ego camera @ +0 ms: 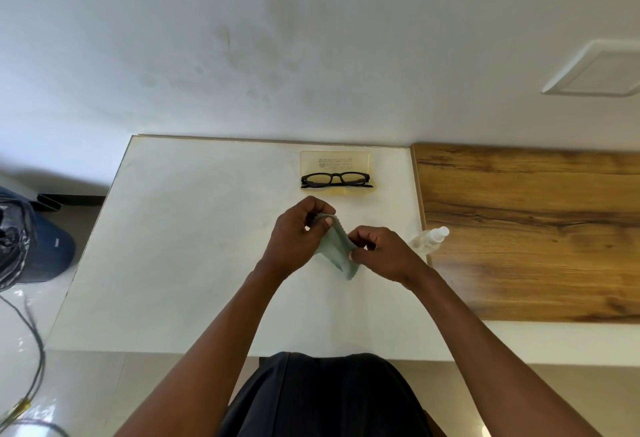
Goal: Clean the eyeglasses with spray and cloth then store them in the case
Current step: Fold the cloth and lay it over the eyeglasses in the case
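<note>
A small grey-green cloth is stretched between my two hands above the white table. My left hand pinches its upper corner and my right hand pinches its lower right side. Black-framed eyeglasses lie folded on the open pale yellow case at the far edge of the table, beyond my hands. A small clear spray bottle lies on its side just right of my right hand, at the seam with the wooden surface.
A wood-grain tabletop adjoins the white table on the right. A white wall rises directly behind the case. A blue bin with a black bag stands on the floor at the left, with cables below it.
</note>
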Available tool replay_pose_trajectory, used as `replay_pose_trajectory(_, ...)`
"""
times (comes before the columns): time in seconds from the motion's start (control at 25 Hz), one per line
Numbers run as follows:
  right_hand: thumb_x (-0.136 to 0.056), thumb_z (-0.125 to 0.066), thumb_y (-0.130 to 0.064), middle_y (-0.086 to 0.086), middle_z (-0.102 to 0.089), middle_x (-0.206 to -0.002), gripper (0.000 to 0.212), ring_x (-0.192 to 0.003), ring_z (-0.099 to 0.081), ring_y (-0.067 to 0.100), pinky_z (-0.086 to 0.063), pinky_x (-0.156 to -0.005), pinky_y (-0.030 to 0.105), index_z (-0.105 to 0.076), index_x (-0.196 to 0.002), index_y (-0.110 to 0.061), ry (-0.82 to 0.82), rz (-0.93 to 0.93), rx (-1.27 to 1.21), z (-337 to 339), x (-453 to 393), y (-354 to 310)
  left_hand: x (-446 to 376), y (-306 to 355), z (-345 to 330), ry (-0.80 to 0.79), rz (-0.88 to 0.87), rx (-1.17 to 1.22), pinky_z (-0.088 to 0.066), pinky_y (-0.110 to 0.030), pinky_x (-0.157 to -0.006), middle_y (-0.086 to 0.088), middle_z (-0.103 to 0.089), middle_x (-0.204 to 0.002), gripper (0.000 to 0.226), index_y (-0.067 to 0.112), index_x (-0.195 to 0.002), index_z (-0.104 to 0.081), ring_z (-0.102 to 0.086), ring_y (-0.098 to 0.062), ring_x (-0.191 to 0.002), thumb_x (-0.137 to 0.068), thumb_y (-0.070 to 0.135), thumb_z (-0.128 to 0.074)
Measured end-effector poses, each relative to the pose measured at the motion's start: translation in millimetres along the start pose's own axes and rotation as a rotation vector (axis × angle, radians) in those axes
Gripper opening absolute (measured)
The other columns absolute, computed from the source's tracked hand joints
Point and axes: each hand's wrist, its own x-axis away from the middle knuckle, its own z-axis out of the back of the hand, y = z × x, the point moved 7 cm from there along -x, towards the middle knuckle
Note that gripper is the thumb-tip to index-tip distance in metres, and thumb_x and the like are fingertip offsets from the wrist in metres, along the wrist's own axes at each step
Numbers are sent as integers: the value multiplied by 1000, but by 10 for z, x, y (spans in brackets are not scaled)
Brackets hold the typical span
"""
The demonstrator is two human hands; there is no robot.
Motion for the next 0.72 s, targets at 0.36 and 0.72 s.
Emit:
replay_pose_trajectory(0.36, -77, -71, -21, -8, -55, -68, 17, -58, -44, 4, -34, -58, 21, -57, -69, -23, 15, -85, -39, 80, 51, 56, 96, -85, 282, 97, 110, 350, -46, -27, -73, 2, -61, -86, 22, 24, -87, -60, -54, -16, -83, -89, 3, -56)
replay_pose_trajectory(0.72, -79, -63, -19, -10, -63, -64, 15, -60, -57, 6, -39, -63, 23, -57, -66, -22, -53, -109, -725, 25, 66, -35, 119, -229, 338, 106, 176, 481, -44, -26, -66, 0, -62, -85, 18, 19, -93, -60, -55, -15, -78, -90, 3, -55)
